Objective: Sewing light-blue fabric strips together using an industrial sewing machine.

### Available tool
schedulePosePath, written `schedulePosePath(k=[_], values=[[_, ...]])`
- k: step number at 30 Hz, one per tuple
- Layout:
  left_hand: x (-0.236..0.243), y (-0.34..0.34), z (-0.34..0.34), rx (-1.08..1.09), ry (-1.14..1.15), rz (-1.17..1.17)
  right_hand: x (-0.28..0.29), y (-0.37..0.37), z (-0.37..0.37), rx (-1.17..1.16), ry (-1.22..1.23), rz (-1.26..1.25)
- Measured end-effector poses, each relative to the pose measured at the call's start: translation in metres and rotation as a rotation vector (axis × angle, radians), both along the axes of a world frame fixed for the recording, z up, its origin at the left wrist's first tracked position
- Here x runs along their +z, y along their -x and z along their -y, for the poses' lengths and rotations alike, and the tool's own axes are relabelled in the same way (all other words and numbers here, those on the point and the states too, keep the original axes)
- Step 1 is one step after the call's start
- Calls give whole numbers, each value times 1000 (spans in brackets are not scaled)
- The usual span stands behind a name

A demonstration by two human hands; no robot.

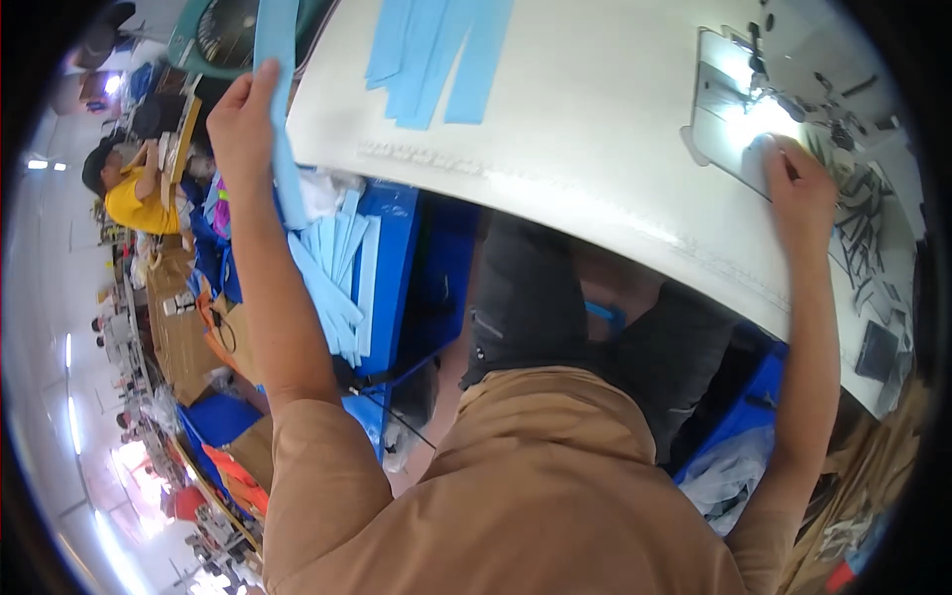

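Observation:
My left hand is closed on a long light blue fabric strip, pinching it between thumb and fingers. The strip hangs down past my wrist, and its upper end runs out of the picture. At the right, my right hand is closed in a pinch beside the lit needle area of a sewing machine. Its fingertips are at the metal plate; glare hides what they hold, if anything. Several more light blue strips lie flat on the white table between my hands.
A blue bin below my left arm bears a loose pile of light blue strips. Dark scraps and a dark flat box lie on the table's right end. A person in yellow works at the far left.

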State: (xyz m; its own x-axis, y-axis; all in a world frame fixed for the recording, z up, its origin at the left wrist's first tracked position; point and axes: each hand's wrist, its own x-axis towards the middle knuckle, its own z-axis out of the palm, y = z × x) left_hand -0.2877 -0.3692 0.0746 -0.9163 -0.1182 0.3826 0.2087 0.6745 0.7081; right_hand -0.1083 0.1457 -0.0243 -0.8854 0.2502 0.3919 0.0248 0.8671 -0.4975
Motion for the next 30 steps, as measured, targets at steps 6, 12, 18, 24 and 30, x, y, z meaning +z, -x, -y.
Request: schedulePosePath(k=[6, 12, 18, 24, 30], values=[[-70, -70, 162, 241, 272, 50, 5, -5, 4, -85, 61, 80], [-222, -197, 295, 410, 368, 464, 3, 0, 1, -41, -8, 75], [-219, -173, 285, 487, 487, 183, 5, -3, 5, -41, -24, 19], [-105, -76, 91, 133, 246, -122, 6, -5, 8, -54, -5, 35], [-48, -52, -79, -421, 472, -165, 9, -4, 6, -23, 42, -60]])
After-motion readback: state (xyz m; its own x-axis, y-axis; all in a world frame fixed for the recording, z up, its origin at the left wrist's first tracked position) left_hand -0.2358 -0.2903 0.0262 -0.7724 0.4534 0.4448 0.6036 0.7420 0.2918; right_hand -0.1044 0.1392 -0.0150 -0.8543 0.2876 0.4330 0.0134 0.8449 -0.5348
